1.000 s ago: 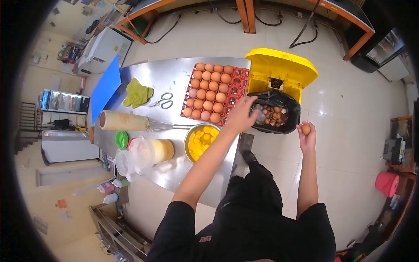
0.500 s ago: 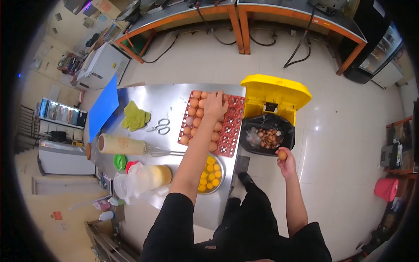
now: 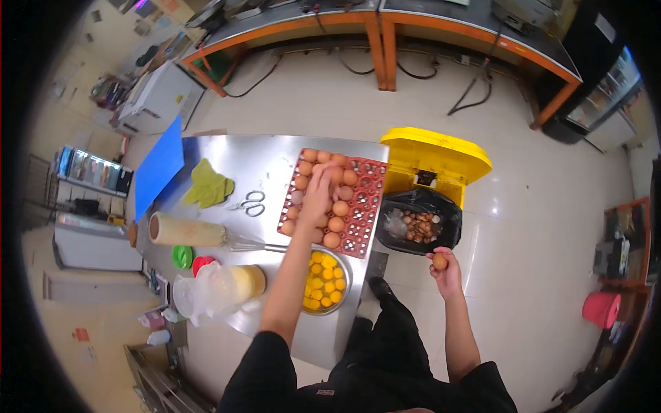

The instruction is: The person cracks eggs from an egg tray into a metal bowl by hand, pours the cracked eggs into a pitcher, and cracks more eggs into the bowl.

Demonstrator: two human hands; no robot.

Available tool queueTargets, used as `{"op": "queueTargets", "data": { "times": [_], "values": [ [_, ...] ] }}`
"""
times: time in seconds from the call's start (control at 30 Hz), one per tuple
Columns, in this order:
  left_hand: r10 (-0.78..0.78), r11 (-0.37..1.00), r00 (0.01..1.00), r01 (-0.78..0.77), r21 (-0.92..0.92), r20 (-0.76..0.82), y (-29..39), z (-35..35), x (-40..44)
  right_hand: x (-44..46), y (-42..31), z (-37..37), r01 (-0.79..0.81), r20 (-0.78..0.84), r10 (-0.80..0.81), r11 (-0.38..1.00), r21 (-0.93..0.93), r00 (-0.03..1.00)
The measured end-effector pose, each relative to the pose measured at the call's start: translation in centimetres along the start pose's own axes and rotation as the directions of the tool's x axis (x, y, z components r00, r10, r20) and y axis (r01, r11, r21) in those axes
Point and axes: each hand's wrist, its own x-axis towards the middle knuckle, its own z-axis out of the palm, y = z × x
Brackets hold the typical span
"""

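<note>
One egg in right hand, red tray beneath left hand

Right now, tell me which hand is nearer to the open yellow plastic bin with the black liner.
Right. The right hand, holding a brown egg, is close by the bin's near edge; the left hand is farther off, over the red egg tray.

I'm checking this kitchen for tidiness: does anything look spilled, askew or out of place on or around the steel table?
The blue board looks slightly odd: it slants at the left end of the table, seeming to jut past its edge. No clear spill shows; the yolks sit inside their bowl.
</note>
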Motion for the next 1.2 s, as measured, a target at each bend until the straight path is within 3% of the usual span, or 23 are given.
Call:
{"op": "queueTargets", "data": {
  "times": [0.03, 0.1, 0.17, 0.3, 0.4, 0.5, 0.6, 0.67, 0.73, 0.8, 0.9, 1.03, 1.2],
  "values": [
    [-0.123, 0.935, 0.992, 0.12, -0.334, 0.014, 0.8, -0.4, -3.8, -0.1, 0.1, 1.7, 0.002, 0.065, -0.001, 1.0, -0.008, 0.998],
    [-0.192, 0.812, 0.98, 0.127, -0.569, -0.057, -1.6, -2.0, -10.0, -0.6, 0.7, 5.7, -0.016, 0.205, 0.03, 0.998, -0.066, 0.978],
    [-0.316, 0.721, 0.937, 0.133, -0.68, -0.151, -2.7, -2.8, -15.9, -1.1, 1.5, 10.1, -0.04, 0.348, 0.101, 0.983, -0.179, 0.932],
    [-0.414, 0.72, 0.869, 0.128, -0.683, -0.273, -2.9, -3.0, -24.2, -2.0, 7.3, 17.7, 0.227, 0.502, 0.138, 0.769, -0.597, 0.854],
    [-0.442, 0.726, 0.829, 0.106, -0.679, -0.343, -3.4, -4.1, -27.6, -1.5, 8.6, 20.2, 0.431, 0.547, -0.054, 0.683, -0.59, 0.835],
    [-0.397, 0.77, 0.819, 0.052, -0.636, -0.414, -5.0, -5.1, -29.6, -1.4, 8.2, 22.0, 0.472, 0.432, -0.256, 0.709, -0.524, 0.865],
    [-0.338, 0.86, 0.83, 0.082, -0.503, -0.444, -5.3, -5.0, -30.3, -2.4, 9.1, 22.7, 0.413, 0.38, -0.231, 0.748, -0.52, 0.896],
    [-0.278, 0.919, 0.865, 0.113, -0.377, -0.418, -6.4, -4.3, -30.0, -0.5, 13.8, 21.3, 0.812, 0.733, -0.372, 0.393, -0.431, 0.569],
    [-0.263, 0.918, 0.875, 0.097, -0.384, -0.407, -7.2, -3.2, -29.4, -2.9, 16.5, 21.9, 0.856, 0.824, -0.27, 0.308, -0.416, 0.498],
    [-0.263, 0.92, 0.885, 0.11, -0.377, -0.384, -6.9, -3.4, -29.5, -5.1, 17.0, 22.1, 0.611, 0.684, -0.05, 0.499, -0.614, 0.728],
    [-0.287, 0.897, 0.873, 0.1, -0.43, -0.395, -8.1, -4.2, -29.4, -6.0, 15.3, 22.7, 0.499, 0.562, -0.086, 0.585, -0.64, 0.822],
    [-0.275, 0.903, 0.888, 0.108, -0.415, -0.368, -9.6, -5.0, -29.2, -6.8, 14.5, 23.4, 0.405, 0.529, 0.014, 0.628, -0.665, 0.848],
    [-0.272, 0.894, 0.899, 0.104, -0.436, -0.344, -9.5, -6.6, -30.2, -7.1, 13.9, 23.5, 0.491, 0.632, 0.113, 0.531, -0.691, 0.767]
  ]
}}
